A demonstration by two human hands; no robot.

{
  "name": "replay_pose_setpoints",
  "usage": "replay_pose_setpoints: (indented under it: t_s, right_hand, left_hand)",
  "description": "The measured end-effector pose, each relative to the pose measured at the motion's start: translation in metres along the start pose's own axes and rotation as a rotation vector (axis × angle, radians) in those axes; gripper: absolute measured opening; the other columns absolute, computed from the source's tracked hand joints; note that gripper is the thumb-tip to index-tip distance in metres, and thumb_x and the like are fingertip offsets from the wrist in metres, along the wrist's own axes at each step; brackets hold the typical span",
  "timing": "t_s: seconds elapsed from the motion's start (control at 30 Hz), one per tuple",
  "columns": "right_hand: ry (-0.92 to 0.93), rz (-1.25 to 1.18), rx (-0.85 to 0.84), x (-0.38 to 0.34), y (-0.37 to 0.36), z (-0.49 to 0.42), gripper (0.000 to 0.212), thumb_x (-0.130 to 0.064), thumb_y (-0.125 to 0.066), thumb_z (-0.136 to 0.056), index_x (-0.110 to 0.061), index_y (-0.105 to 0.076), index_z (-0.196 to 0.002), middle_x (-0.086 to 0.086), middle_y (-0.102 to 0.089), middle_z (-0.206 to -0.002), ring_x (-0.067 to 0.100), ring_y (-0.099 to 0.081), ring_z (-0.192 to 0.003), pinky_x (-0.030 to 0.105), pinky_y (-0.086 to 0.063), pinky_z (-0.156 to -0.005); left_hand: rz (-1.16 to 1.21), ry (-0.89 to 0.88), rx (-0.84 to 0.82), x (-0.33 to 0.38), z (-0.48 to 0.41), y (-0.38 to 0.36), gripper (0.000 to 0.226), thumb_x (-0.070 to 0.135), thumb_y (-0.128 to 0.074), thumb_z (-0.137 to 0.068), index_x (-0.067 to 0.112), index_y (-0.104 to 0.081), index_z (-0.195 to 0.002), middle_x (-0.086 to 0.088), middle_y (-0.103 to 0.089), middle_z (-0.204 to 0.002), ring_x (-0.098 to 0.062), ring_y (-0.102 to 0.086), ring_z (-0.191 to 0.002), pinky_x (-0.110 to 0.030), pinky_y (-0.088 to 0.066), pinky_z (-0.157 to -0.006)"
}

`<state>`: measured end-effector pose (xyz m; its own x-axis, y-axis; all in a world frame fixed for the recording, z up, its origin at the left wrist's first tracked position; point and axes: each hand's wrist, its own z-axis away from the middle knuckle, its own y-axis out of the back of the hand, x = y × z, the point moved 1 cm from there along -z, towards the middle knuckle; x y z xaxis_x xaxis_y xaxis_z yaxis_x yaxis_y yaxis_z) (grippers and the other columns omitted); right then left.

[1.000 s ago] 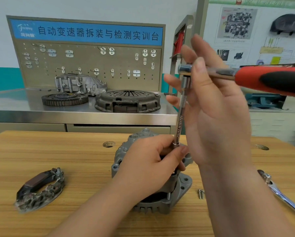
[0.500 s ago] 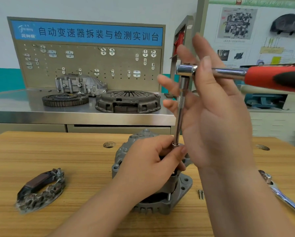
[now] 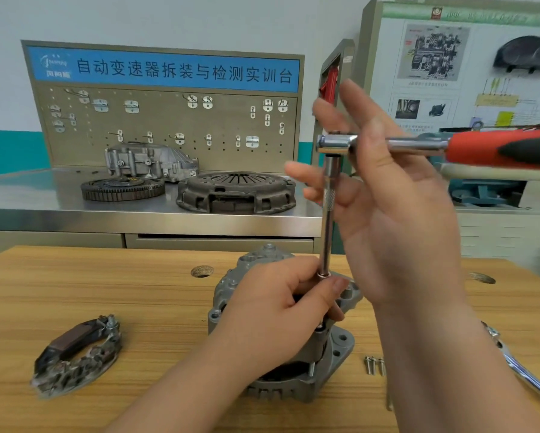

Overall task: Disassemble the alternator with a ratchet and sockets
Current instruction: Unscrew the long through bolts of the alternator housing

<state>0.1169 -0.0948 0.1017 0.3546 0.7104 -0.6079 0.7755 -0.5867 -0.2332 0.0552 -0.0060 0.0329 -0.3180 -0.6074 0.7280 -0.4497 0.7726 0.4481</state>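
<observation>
- Two tables take up the near part of the room: a wooden table (image 3: 106, 295) in front, with round holes (image 3: 202, 271) in its top, and a steel table (image 3: 43, 210) behind it.
- Near the middle of the wood the alternator (image 3: 340, 348) stands on end. The left hand (image 3: 271, 320) curls over its top, forefinger and thumb closed round the foot of the extension bar (image 3: 327, 214).
- That bar rises upright to the ratchet (image 3: 418, 145), whose red handle runs off to the right. The right hand (image 3: 396, 229) has its fingers (image 3: 328, 112) straight and spread, with the thumb lying across the shaft.
- A rectifier plate (image 3: 74, 354) lies to the left, two bolts (image 3: 373, 365) lie just right of the alternator, and a chrome wrench (image 3: 525, 373) lies further right.
- On the steel sit a ring gear (image 3: 123, 189), a clutch cover (image 3: 235, 192) and a cast housing (image 3: 149, 162), in front of a pegboard (image 3: 168, 126) with a blue sign.
- A poster board (image 3: 450, 57) stands at the right, and a teal band (image 3: 9, 151) runs along the wall.
</observation>
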Motion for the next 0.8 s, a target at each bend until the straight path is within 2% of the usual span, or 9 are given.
replay_pose_setpoints:
  t_s: [0.1, 0.2, 0.33, 0.4, 0.47, 0.57, 0.7, 0.73, 0.8]
  right_hand:
    - [-0.172, -0.159, -0.064, 0.004, 0.003, -0.007, 0.04, -0.043, -0.037, -0.096, -0.02, -0.057, -0.121, -0.001, -0.075, -0.103, 0.018, -0.072, -0.07, 0.026, -0.053, -0.064]
    - [-0.246, -0.245, -0.089, 0.009, 0.006, -0.011, 0.046, -0.043, -0.033, -0.096, -0.013, -0.057, -0.121, 0.004, -0.076, -0.084, 0.018, -0.07, -0.064, 0.024, -0.052, -0.058]
    - [-0.047, -0.105, -0.057, 0.009, 0.006, -0.014, 0.034, -0.033, -0.037, -0.098, -0.021, -0.06, -0.12, 0.004, -0.075, -0.098, 0.019, -0.069, -0.077, 0.025, -0.052, -0.06]
    - [0.082, 0.057, -0.032, 0.008, 0.007, -0.013, 0.029, -0.029, -0.041, -0.097, -0.027, -0.061, -0.117, 0.003, -0.073, -0.108, 0.019, -0.068, -0.085, 0.029, -0.051, -0.064]
    - [0.127, 0.121, -0.023, 0.007, 0.007, -0.009, 0.028, -0.029, -0.04, -0.097, -0.03, -0.061, -0.117, 0.0, -0.072, -0.112, 0.018, -0.068, -0.088, 0.03, -0.051, -0.066]
    - [0.007, -0.033, -0.081, 0.006, 0.004, -0.005, 0.033, -0.035, -0.035, -0.098, -0.028, -0.059, -0.12, -0.002, -0.07, -0.119, 0.021, -0.071, -0.086, 0.027, -0.053, -0.062]
    - [-0.176, -0.268, -0.117, 0.003, 0.005, -0.003, 0.044, -0.039, -0.029, -0.1, -0.018, -0.054, -0.129, 0.0, -0.071, -0.116, 0.023, -0.072, -0.078, 0.024, -0.053, -0.058]
    - [-0.188, -0.249, -0.101, 0.003, 0.006, -0.002, 0.043, -0.04, -0.03, -0.1, -0.018, -0.054, -0.129, -0.001, -0.072, -0.115, 0.023, -0.072, -0.078, 0.024, -0.054, -0.058]
    - [-0.115, -0.062, -0.05, 0.002, 0.007, -0.002, 0.036, -0.039, -0.039, -0.097, -0.024, -0.057, -0.124, -0.001, -0.072, -0.114, 0.021, -0.072, -0.081, 0.025, -0.053, -0.061]
  left_hand:
    - [0.003, -0.001, -0.002, 0.003, 0.0, 0.001, 0.021, 0.031, -0.054, -0.096, 0.026, -0.066, -0.079, 0.014, -0.073, -0.073, 0.007, -0.052, -0.047, -0.004, -0.035, -0.047]
    - [-0.058, -0.013, -0.009, 0.004, 0.0, 0.001, 0.024, 0.029, -0.053, -0.097, 0.029, -0.064, -0.076, 0.017, -0.073, -0.074, 0.007, -0.053, -0.048, -0.005, -0.036, -0.048]
    - [-0.057, 0.0, 0.031, 0.005, -0.001, -0.001, 0.022, 0.03, -0.057, -0.092, 0.035, -0.06, -0.071, 0.016, -0.072, -0.071, 0.006, -0.055, -0.048, -0.006, -0.038, -0.049]
    - [-0.061, 0.005, 0.031, 0.003, -0.001, -0.001, 0.018, 0.032, -0.057, -0.091, 0.032, -0.063, -0.074, 0.016, -0.072, -0.07, 0.006, -0.054, -0.048, -0.007, -0.039, -0.049]
    - [-0.056, 0.001, 0.017, 0.002, -0.001, -0.001, 0.019, 0.032, -0.056, -0.093, 0.025, -0.066, -0.078, 0.016, -0.072, -0.071, 0.006, -0.053, -0.047, -0.007, -0.037, -0.048]
    - [-0.004, -0.011, 0.007, 0.003, 0.0, 0.0, 0.024, 0.038, -0.052, -0.093, 0.023, -0.069, -0.085, 0.016, -0.071, -0.069, 0.006, -0.053, -0.048, -0.005, -0.035, -0.048]
    - [-0.044, -0.019, -0.014, 0.0, 0.0, -0.001, 0.033, 0.043, -0.045, -0.089, 0.022, -0.07, -0.085, 0.017, -0.071, -0.069, -0.001, -0.055, -0.052, -0.019, -0.041, -0.053]
    - [-0.051, -0.021, -0.011, 0.0, 0.0, 0.0, 0.031, 0.042, -0.047, -0.09, 0.021, -0.07, -0.084, 0.016, -0.071, -0.07, 0.0, -0.053, -0.049, -0.016, -0.039, -0.052]
    - [-0.038, -0.017, 0.007, -0.001, 0.0, 0.0, 0.024, 0.035, -0.053, -0.095, 0.021, -0.068, -0.082, 0.016, -0.073, -0.073, 0.003, -0.051, -0.046, -0.01, -0.037, -0.049]
